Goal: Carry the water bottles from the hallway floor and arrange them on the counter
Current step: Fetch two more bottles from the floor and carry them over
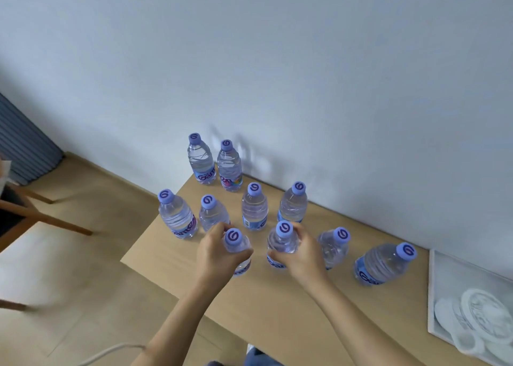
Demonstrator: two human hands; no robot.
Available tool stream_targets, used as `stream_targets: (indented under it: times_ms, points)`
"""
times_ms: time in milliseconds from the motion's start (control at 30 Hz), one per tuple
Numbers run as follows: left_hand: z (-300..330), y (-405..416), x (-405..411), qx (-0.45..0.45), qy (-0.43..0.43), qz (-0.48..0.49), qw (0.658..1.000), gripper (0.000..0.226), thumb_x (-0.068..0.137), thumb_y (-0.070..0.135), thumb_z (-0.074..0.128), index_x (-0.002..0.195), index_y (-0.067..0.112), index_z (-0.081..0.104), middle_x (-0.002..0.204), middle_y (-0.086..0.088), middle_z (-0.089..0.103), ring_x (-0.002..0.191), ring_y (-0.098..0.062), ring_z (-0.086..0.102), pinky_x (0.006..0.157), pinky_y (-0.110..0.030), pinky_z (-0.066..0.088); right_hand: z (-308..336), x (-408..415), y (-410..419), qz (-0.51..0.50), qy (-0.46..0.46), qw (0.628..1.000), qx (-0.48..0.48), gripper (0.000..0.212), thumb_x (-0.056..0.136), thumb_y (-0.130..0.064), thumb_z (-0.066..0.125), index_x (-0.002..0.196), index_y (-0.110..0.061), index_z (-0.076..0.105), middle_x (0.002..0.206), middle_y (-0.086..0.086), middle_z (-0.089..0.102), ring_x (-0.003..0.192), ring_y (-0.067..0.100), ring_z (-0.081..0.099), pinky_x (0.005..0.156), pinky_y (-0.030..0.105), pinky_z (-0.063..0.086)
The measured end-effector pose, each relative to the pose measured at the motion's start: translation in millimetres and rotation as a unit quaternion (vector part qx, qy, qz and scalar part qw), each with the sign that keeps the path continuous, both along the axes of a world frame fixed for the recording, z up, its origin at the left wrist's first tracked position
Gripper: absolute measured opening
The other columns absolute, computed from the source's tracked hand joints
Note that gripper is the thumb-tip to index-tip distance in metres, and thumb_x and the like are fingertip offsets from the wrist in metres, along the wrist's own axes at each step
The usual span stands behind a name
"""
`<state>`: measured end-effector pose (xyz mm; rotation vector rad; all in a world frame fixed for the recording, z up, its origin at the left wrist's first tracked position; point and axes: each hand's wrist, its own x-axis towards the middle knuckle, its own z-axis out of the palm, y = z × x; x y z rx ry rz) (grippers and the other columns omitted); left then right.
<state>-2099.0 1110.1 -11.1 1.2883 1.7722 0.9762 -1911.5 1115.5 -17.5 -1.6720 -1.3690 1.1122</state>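
1. Two water bottles are being held upright on the wooden bench (166, 263), one in each hand.
2. The left hand (215, 250) is wrapped round the left bottle (236, 243), fingers curled at its shoulder.
3. The right bottle (281, 241) is gripped by the right hand (302, 254), fingers clasped round its body.
4. Eight more purple-capped bottles are seen on the bench: two by the wall (333, 88), four behind the hands, two at the right.
5. A white tray (438, 282) is seen at the bench's right end.

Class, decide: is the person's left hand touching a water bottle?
Touching. The head view shows the left hand with fingers wrapped round a water bottle on the counter.
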Motion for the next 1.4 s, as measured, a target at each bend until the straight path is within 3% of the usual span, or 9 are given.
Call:
stream_targets:
  times_ms: [133, 267, 400, 600, 867, 1067, 1300, 1400]
  points:
    - [-6, 16, 8, 0.004, 0.018, -0.018, 1.0, 0.041, 0.049, 0.027, 0.083, 0.075, 0.035, 0.052, 0.073, 0.022, 0.061, 0.065, 0.001, 0.057, 0.06, -0.022, 0.044, -8, 3, 13, -0.021, -0.003, 1.0, -0.006, 0.055, 0.062, -0.011, 0.087, 0.093, -0.042, 0.054, 0.089, -0.018, 0.069, 0.082, -0.01, 0.062, 0.066, 0.006, 0.045]
    - [-12, 25, 12, 0.011, 0.034, -0.028, 0.999, 0.045, 0.052, 0.019, 0.087, 0.077, 0.033, 0.053, 0.078, 0.019, 0.062, 0.07, -0.001, 0.06, 0.062, -0.026, 0.049, -14, 5, 19, -0.049, -0.006, 0.999, -0.004, 0.055, 0.061, -0.013, 0.088, 0.093, -0.041, 0.053, 0.087, -0.024, 0.067, 0.082, -0.012, 0.061, 0.066, 0.004, 0.043]
    - [-13, 31, 15, 0.005, 0.044, -0.045, 0.998, 0.045, 0.055, 0.018, 0.088, 0.08, 0.031, 0.053, 0.079, 0.008, 0.063, 0.074, -0.005, 0.061, 0.065, -0.03, 0.052, -19, 6, 22, -0.062, -0.01, 0.998, -0.004, 0.057, 0.06, -0.014, 0.089, 0.093, -0.04, 0.05, 0.093, -0.018, 0.065, 0.086, -0.012, 0.059, 0.068, 0.004, 0.042]
    - [-17, 34, 22, -0.012, 0.05, -0.066, 0.996, 0.045, 0.055, 0.016, 0.089, 0.08, 0.03, 0.053, 0.079, 0.008, 0.064, 0.073, -0.002, 0.061, 0.066, -0.029, 0.053, -25, 8, 24, -0.068, -0.019, 0.997, -0.006, 0.059, 0.06, -0.011, 0.09, 0.094, -0.037, 0.048, 0.097, -0.013, 0.064, 0.089, -0.01, 0.059, 0.071, 0.007, 0.043]
    - [-22, 28, 22, 0.001, 0.054, -0.073, 0.996, 0.046, 0.062, 0.018, 0.087, 0.087, 0.031, 0.051, 0.087, 0.008, 0.062, 0.08, -0.005, 0.06, 0.066, -0.027, 0.05, -30, 9, 23, -0.061, -0.033, 0.998, 0.006, 0.06, 0.062, -0.012, 0.088, 0.096, -0.036, 0.045, 0.103, -0.006, 0.062, 0.096, 0.01, 0.062, 0.081, 0.026, 0.049]
    - [-25, 27, 21, -0.001, 0.034, -0.079, 0.996, 0.047, 0.064, 0.015, 0.086, 0.094, 0.024, 0.05, 0.094, 0.006, 0.059, 0.085, -0.006, 0.058, 0.071, -0.031, 0.051, -35, 7, 22, -0.06, -0.039, 0.997, -0.001, 0.063, 0.063, -0.014, 0.088, 0.097, -0.04, 0.041, 0.108, -0.005, 0.06, 0.099, 0.008, 0.061, 0.077, 0.017, 0.044]
    - [-25, 24, 21, 0.005, 0.017, -0.083, 0.996, 0.051, 0.064, 0.012, 0.086, 0.099, 0.023, 0.052, 0.098, 0.005, 0.058, 0.09, -0.001, 0.055, 0.072, -0.015, 0.044, -34, 7, 20, -0.049, -0.046, 0.998, 0.009, 0.06, 0.066, -0.017, 0.087, 0.099, -0.041, 0.043, 0.108, -0.006, 0.061, 0.1, 0.01, 0.062, 0.079, 0.018, 0.045]
    - [-25, 21, 23, 0.0, 0.009, -0.073, 0.997, 0.051, 0.067, 0.013, 0.085, 0.098, 0.032, 0.049, 0.098, 0.007, 0.058, 0.089, -0.002, 0.057, 0.07, -0.012, 0.042, -28, 6, 15, -0.046, -0.038, 0.998, 0.014, 0.065, 0.067, -0.017, 0.087, 0.116, -0.032, 0.047, 0.115, -0.006, 0.061, 0.108, 0.013, 0.06, 0.091, 0.025, 0.047]
